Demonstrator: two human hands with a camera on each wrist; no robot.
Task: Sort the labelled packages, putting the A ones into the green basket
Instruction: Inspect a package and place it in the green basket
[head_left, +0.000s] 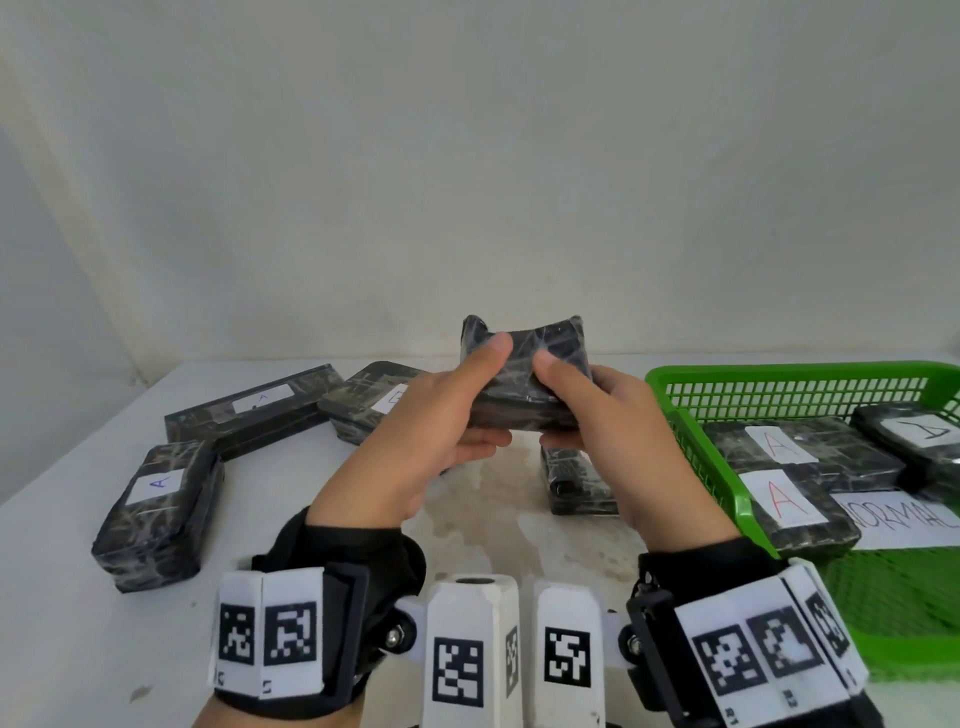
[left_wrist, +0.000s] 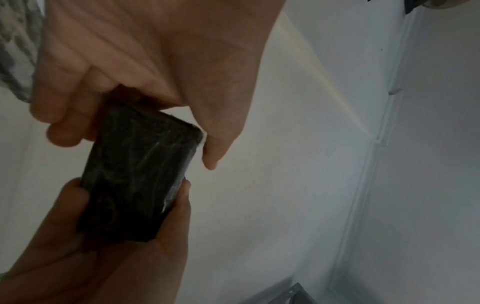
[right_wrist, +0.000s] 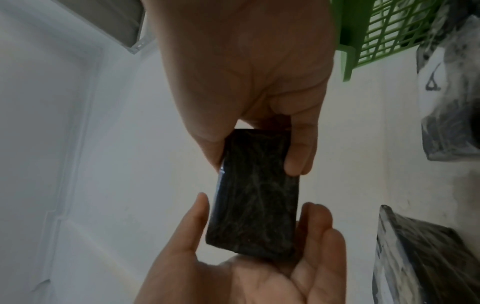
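Both hands hold one dark plastic-wrapped package (head_left: 524, 374) up above the table's middle. My left hand (head_left: 460, 410) grips its left end, thumb on the near face and fingers underneath. My right hand (head_left: 584, 410) grips the right end the same way. No label shows on this package (left_wrist: 140, 170) in any view, including the right wrist view (right_wrist: 254, 197). The green basket (head_left: 779, 371) stands at the right and holds three packages marked A (head_left: 784, 501).
On the white table lie an A package (head_left: 161, 514) at the left, a long A package (head_left: 254, 415), a labelled one (head_left: 374, 405) behind my left hand and a dark one (head_left: 576, 478) under my hands. A "NORMAL" paper (head_left: 904, 519) lies in the basket.
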